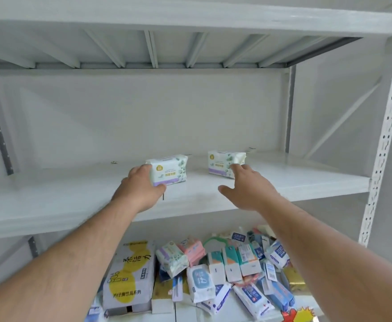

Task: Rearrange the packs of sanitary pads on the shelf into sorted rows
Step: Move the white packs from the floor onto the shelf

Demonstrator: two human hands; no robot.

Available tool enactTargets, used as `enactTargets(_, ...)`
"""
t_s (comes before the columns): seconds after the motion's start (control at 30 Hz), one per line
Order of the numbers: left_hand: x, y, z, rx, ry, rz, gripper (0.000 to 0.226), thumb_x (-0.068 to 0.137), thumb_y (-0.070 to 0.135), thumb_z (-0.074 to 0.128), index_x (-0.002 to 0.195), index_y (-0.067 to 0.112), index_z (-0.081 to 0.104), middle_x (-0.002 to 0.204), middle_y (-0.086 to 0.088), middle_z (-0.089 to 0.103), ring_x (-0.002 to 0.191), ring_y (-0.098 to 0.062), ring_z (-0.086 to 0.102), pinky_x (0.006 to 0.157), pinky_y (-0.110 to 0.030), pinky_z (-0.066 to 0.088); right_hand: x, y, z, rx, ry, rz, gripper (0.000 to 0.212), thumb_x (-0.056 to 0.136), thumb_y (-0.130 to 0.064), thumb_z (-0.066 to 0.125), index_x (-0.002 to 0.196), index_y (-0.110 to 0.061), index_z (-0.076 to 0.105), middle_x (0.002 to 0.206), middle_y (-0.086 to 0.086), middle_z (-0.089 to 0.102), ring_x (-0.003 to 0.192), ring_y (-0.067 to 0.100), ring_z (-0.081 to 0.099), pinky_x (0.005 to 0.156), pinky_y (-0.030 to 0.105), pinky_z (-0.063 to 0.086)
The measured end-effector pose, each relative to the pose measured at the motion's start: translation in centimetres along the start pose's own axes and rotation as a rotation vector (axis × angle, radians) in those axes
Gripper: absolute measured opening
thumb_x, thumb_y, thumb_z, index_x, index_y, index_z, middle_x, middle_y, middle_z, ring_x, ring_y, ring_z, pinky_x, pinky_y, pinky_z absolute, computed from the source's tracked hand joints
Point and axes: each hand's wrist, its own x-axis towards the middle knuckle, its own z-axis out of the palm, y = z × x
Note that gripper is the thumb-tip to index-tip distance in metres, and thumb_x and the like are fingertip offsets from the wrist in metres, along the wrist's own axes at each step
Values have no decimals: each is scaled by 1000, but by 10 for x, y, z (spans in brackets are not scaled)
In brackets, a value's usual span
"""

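Two packs, corners behind left hand, right hand.

large yellow-white bag lower shelf left | white upright right | grey wall

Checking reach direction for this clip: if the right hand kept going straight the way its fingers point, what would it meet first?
The right hand, fingers extended, points at the right pad pack standing on the upper shelf. Its fingertips already overlap the pack's lower right corner, so that comes first; whether they touch yet is unclear.

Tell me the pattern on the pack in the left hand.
White pack, green leaf print, purple bottom band; head view.
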Motion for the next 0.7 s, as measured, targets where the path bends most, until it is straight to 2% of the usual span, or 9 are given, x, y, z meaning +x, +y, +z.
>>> enactTargets(0.17, 72, -13, 22, -62, -16, -47, 80, 82, 49, 66, 147, 24, 27, 147, -4, 36, 125, -30, 48, 99, -39, 44, 68, 11, 27, 146, 19, 169, 75, 85, -59, 56, 144, -17, 32, 135, 6, 45, 118, 30, 52, 92, 42, 49)
enactTargets(0.33, 127, -17, 41, -86, -44, -83, 96, 78, 52, 70, 152, 24, 16, 153, -4, 30, 131, -29, 44, 100, -40, 44, 117, 25, 49, 227, 143, 356, 77, 82, -54, 66, 137, -13, 32, 131, 6, 39, 115, 32, 54, 85, 41, 49)
enactTargets(0.5, 153, -23, 50, -135, -72, -50, 99, 74, 50, 78, 151, 21, 23, 150, -5, 32, 130, -27, 44, 101, -36, 41, 156, 38, 62, 347, 162, 465, 88, 79, -52, 73, 142, -10, 26, 135, 9, 40, 118, 32, 54, 89, 41, 48)
enactTargets(0.6, 163, -26, 51, -192, -179, -24, 103, 69, 44, 84, 151, 19, 27, 143, -4, 42, 121, -22, 51, 96, -30, 43, 170, 41, 65, 458, 148, 506, 85, 74, -50, 79, 134, -10, 34, 130, 8, 47, 112, 29, 58, 88, 40, 52)
enactTargets(0.7, 166, -29, 50, -227, -248, -31, 103, 68, 39, 86, 150, 18, 28, 127, 1, 54, 112, -19, 56, 94, -29, 45, 178, 42, 67, 462, 108, 509, 84, 70, -52, 82, 130, -11, 40, 126, 6, 47, 102, 25, 57, 85, 39, 53)
